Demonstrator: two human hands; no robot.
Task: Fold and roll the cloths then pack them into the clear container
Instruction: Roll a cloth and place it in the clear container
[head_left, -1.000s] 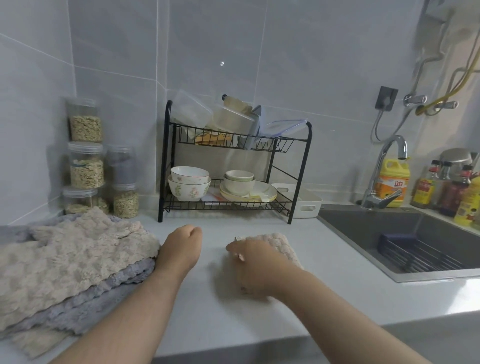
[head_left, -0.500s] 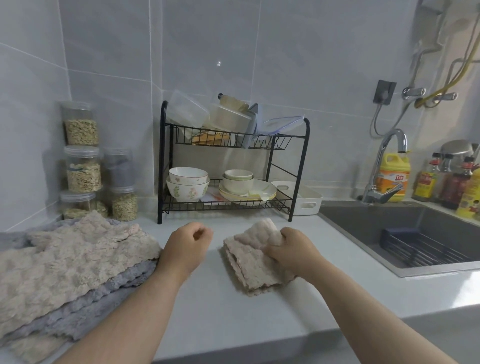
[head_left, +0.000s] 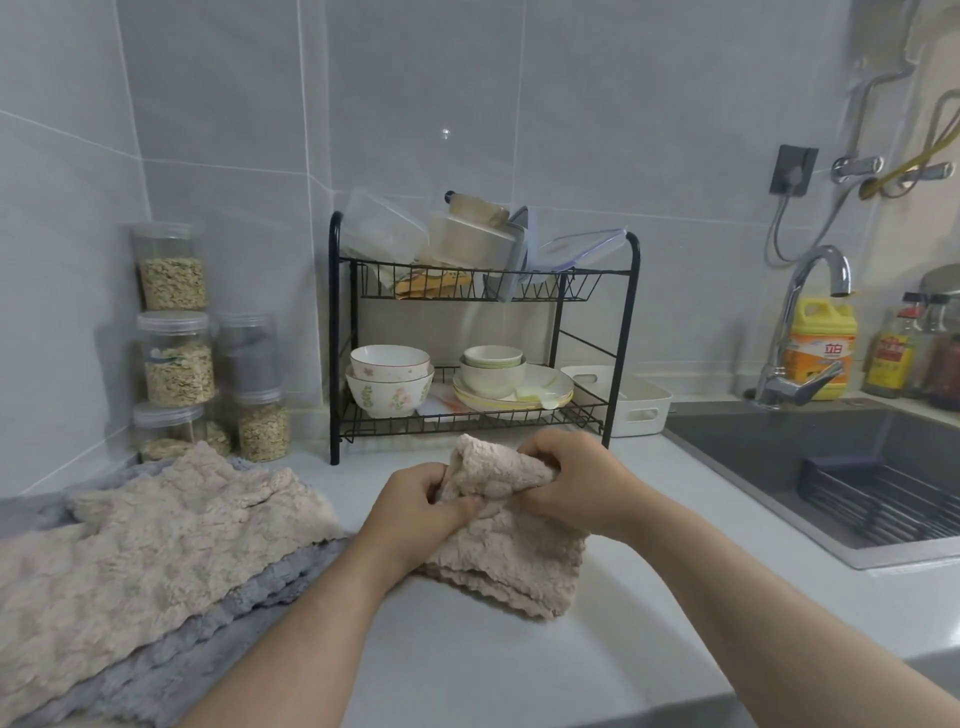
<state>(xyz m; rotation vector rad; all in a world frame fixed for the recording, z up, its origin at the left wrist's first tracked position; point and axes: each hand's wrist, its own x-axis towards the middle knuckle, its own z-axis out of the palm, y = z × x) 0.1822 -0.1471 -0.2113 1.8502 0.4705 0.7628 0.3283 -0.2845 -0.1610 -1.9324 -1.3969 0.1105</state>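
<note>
Near the middle of the pale worktop (head_left: 467, 665), a folded beige cloth (head_left: 514, 561) lies with its layered near edge resting on the surface and its far part bunched up between both hands. The left hand (head_left: 415, 512) has its fingers curled into the cloth's left side, pinching the fabric with the thumb. The right hand (head_left: 576, 480) clutches the raised far corner from the right, fingers closed over it. To the left, well apart from the hands, a stack of cloths (head_left: 156, 545) lies spread out, a beige one on top of grey ones. Clear jars (head_left: 176, 358) stand stacked against the far-left wall. A black dish rack (head_left: 335, 338) with bowls stands just beyond the hands, and a sink (head_left: 779, 457) lies to the right.
</note>
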